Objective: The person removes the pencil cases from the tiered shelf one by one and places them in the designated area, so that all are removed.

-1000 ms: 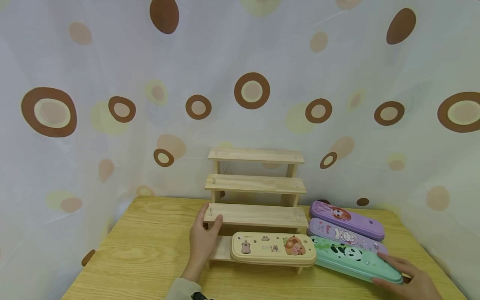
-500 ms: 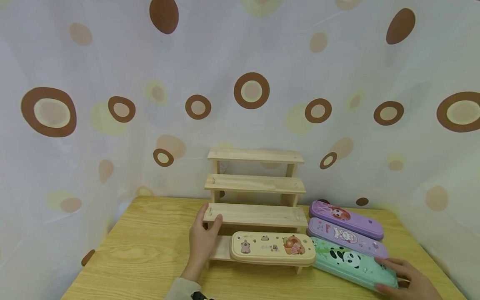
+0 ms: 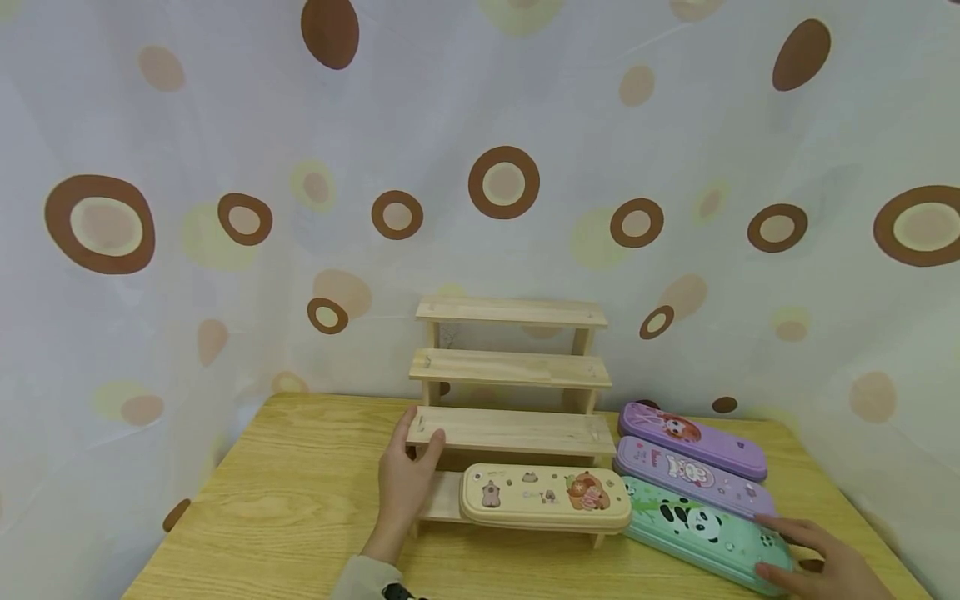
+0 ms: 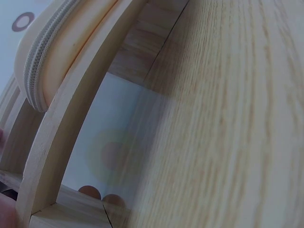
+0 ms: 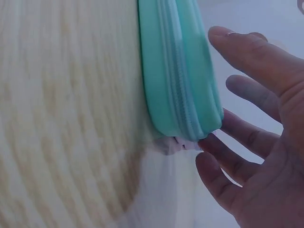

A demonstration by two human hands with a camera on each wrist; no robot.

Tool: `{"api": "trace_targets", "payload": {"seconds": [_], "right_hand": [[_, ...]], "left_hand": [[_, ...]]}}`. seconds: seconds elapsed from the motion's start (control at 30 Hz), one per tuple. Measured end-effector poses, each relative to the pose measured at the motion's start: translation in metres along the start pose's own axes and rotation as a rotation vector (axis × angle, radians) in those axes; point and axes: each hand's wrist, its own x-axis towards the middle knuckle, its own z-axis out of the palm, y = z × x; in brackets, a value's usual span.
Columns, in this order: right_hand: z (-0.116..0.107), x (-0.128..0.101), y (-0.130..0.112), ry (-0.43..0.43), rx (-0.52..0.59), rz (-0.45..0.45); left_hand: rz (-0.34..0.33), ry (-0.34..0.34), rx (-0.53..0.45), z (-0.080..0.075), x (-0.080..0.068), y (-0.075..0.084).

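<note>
My left hand (image 3: 405,479) grips the left end of a light wooden stepped shelf (image 3: 513,429), its thumb at the front of a middle step. On the lowest step lies a cream zippered pencil case (image 3: 540,497) with animal pictures; its zip shows in the left wrist view. A mint green panda pencil case (image 3: 705,533) lies on the table to the shelf's right. Over its right end is my right hand (image 3: 828,558), thumb and fingers spread. In the right wrist view, those fingers stand extended around the case's end, the thumb apart from it.
Behind the green case lie a lilac rabbit pencil case (image 3: 697,475) and a purple pencil case with a red-haired girl (image 3: 693,437). They sit on a wood-grain table (image 3: 285,492). A dotted curtain (image 3: 480,125) hangs behind the table.
The green pencil case has come a little toward the front and left, with its right end lower in view. My right hand has loosened from it. The left hand has stayed in place.
</note>
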Motion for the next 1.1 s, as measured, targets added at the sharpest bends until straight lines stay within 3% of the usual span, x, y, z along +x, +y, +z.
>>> {"api": "trace_targets", "payload": {"seconds": [0.27, 0.57, 0.8, 1.1], "right_hand": [[0.000, -0.007, -0.015, 0.152, -0.049, -0.117], [0.003, -0.009, -0.034, 0.209, -0.053, -0.275], [0.016, -0.007, -0.058, 0.187, 0.010, -0.384], [0.034, 0.001, -0.094, 0.159, 0.136, -0.602]], "left_hand": [[0.008, 0.005, 0.007, 0.000, -0.001, 0.001], [0.021, 0.007, 0.012, -0.001, -0.001, 0.003], [0.021, 0.004, 0.006, -0.001, -0.001, 0.003], [0.026, 0.003, 0.002, 0.000, -0.001, 0.002]]}}
